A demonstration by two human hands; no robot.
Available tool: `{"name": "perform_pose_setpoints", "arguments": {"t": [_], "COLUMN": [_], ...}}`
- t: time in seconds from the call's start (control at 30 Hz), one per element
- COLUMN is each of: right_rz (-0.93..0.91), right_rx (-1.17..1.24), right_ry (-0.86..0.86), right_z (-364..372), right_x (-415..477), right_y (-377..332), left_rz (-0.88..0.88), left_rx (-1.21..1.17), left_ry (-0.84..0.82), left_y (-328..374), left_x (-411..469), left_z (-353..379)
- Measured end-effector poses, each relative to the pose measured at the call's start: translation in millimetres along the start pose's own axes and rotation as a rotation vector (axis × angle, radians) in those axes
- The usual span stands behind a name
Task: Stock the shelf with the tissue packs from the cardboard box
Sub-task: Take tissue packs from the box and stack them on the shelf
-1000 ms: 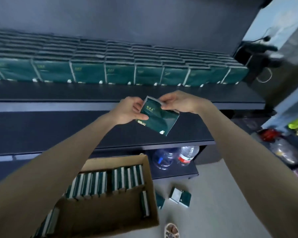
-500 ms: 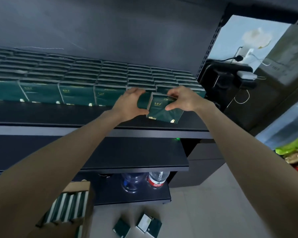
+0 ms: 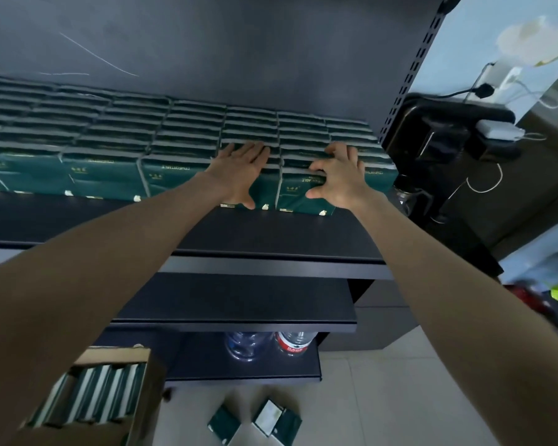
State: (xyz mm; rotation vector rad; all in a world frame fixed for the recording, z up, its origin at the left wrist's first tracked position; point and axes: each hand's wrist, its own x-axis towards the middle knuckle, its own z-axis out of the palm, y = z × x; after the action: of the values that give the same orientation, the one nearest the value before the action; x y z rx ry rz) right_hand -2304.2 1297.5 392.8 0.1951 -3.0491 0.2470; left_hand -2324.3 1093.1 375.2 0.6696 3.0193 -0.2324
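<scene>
At the right end of the black metal shelf (image 3: 271, 233), the left hand (image 3: 242, 170) rests flat and straight-fingered on neighbouring packs (image 3: 174, 175) while the right hand (image 3: 339, 175) grips the dark green plastic-wrapped tissue pack (image 3: 298, 196) with curled fingers, best pushed back squarely until flush

Left hand (image 3: 242, 170) flat, right hand (image 3: 335, 175) clawed

The pack (image 3: 295, 196) gripped by the right hand (image 3: 335, 177), near the shelf's (image 3: 271, 235) right end, shows the letters "ABLE"; fingers hide the rest. The front packs (image 3: 171, 180) further left bear an upside-down line of capitals, seemingly "COMFORTABLE", plus pale characters too blurred to read. The bottle's (image 3: 292, 344) red label has white print, unreadable.
</scene>
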Motion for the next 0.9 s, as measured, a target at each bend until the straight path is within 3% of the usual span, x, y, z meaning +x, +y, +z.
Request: {"name": "perform_pose_setpoints", "arguments": {"t": [0.17, 0.37, 0.67, 0.9], "right_rz": [-0.047, -0.116, -0.091, -0.075], "right_rx": [-0.048, -0.178, -0.202, 0.034], "right_ry": [0.103, -0.082, -0.142, -0.187], "right_z": [14.1, 22.0, 18.1, -28.7], "right_x": [7.5, 19.4, 24.1, 10.8], "right_y": [2.9, 6.7, 1.7, -34.5], "left_rz": [-0.003, -0.01, -0.015, -0.013], "left_rx": [0.039, 0.043, 0.039, -0.097], "left_ry": [0.015, 0.018, -0.018, 0.038], "left_y": [0.1, -0.6, 0.5, -18.8], "left_x": [5.2, 6.8, 9.7, -19.3], "left_z": [6.8, 9.2, 3.3, -37.5]}}
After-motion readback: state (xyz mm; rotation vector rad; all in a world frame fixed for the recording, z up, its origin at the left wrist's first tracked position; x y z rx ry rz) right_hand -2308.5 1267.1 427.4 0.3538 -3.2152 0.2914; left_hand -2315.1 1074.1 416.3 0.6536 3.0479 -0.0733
